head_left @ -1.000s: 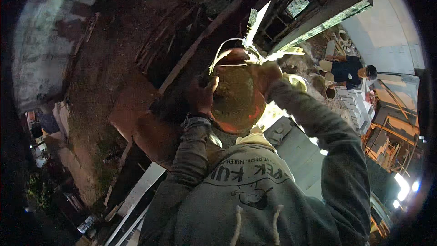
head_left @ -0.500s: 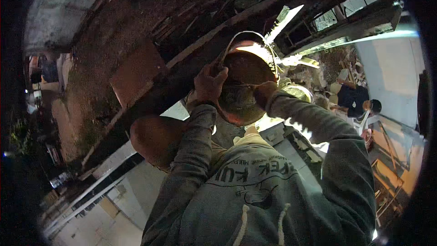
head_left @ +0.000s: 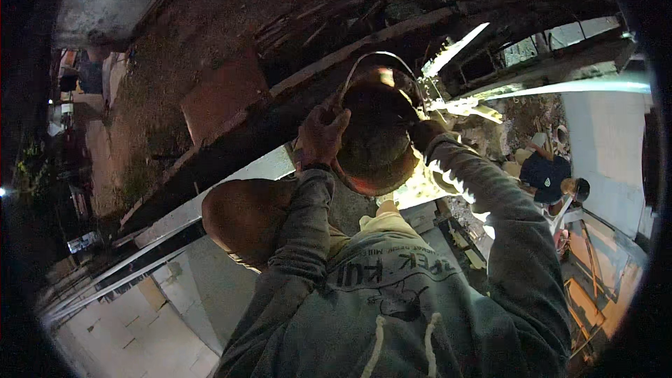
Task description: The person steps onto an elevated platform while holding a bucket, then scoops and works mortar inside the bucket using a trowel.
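Observation:
A bucket (head_left: 371,171) with a raised wire handle is tilted in front of me, its mouth turned upward and its inside mostly in dark shadow. My left hand (head_left: 322,134) grips the left side of the rim, thumb lying over the edge. On the opposite side, my right hand (head_left: 427,134) is at the bucket's right edge, closed and deep in shadow. Whatever its fingers hold, if anything, is too dark to make out. My bent left knee (head_left: 245,217) lies left of the bucket.
A long ledge (head_left: 315,73) runs diagonally past the bucket, with a reddish board (head_left: 220,101) beyond. Brightly lit wooden strips (head_left: 455,49) lie to the right. Further right, another person (head_left: 549,171) in a dark shirt is near a pale wall (head_left: 605,147). Pale tiles (head_left: 140,336) cover the lower left.
My right hand has moved right and slightly up, from over the bucket's inside to its edge. The inside has darkened. My left hand stays on the rim.

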Demonstrator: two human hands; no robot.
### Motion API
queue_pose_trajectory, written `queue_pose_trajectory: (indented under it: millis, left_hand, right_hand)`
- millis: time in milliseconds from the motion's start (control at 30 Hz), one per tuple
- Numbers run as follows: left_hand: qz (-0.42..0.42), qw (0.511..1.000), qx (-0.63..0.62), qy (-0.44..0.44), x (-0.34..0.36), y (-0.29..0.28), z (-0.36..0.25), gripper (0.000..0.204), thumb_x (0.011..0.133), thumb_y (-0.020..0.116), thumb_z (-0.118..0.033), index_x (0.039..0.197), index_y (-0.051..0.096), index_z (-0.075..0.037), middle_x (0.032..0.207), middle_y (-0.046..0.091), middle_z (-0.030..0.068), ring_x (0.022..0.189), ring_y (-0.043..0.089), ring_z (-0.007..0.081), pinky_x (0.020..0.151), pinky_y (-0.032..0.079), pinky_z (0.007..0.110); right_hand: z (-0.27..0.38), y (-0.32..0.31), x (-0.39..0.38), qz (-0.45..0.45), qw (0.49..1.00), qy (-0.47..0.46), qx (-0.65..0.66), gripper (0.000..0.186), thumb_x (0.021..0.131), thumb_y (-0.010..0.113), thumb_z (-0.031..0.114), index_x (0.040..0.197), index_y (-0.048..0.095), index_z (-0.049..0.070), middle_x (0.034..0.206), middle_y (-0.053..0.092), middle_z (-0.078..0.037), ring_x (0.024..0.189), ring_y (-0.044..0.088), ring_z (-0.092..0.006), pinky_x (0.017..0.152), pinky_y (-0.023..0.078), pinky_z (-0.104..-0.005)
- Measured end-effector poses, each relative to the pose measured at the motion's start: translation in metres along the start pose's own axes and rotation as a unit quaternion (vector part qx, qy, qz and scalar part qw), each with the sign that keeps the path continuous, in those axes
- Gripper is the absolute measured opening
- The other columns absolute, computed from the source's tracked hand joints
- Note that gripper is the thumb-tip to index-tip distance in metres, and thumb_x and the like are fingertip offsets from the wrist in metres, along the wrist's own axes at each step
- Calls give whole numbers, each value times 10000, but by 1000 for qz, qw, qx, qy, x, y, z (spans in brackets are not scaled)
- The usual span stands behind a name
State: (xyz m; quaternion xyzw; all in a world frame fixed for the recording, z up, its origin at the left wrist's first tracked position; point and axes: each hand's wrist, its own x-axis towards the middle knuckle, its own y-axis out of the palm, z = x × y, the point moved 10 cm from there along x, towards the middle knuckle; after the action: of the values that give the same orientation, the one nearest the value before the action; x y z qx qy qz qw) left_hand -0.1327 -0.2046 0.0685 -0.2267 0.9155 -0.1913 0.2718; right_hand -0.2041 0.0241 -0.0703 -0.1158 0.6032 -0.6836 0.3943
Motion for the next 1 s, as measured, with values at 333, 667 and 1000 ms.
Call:
queue_pose_trajectory:
  millis: [333, 667, 1000]
  left_hand:
    - [-72, 989, -22, 127, -21, -1, -37, 491, 717, 678, -378, 1049, 589, -28, 902, 632, 157, 823, 604, 274, 781, 448, 412]
    - [-89, 972, 29, 216, -53, 6, -60, 326, 736, 686, -205, 992, 595, -25, 898, 642, 108, 788, 624, 179, 684, 489, 315]
    - [-28, 984, -95, 147, -28, -3, -25, 406, 756, 661, -381, 960, 605, -35, 868, 612, 120, 732, 565, 246, 662, 443, 406]
  right_hand:
    - [27, 101, -15, -98, 954, -267, 91, 305, 766, 591, 257, 1038, 606, 121, 953, 630, -146, 885, 593, -341, 766, 463, -445]
    - [44, 104, -38, 93, 909, -72, 401, 314, 717, 648, 266, 985, 649, 102, 792, 658, -96, 688, 621, -276, 630, 501, -368]
    - [97, 16, -71, 63, 942, -129, 303, 269, 746, 609, 229, 991, 639, 124, 903, 639, -117, 791, 608, -306, 670, 489, -387]
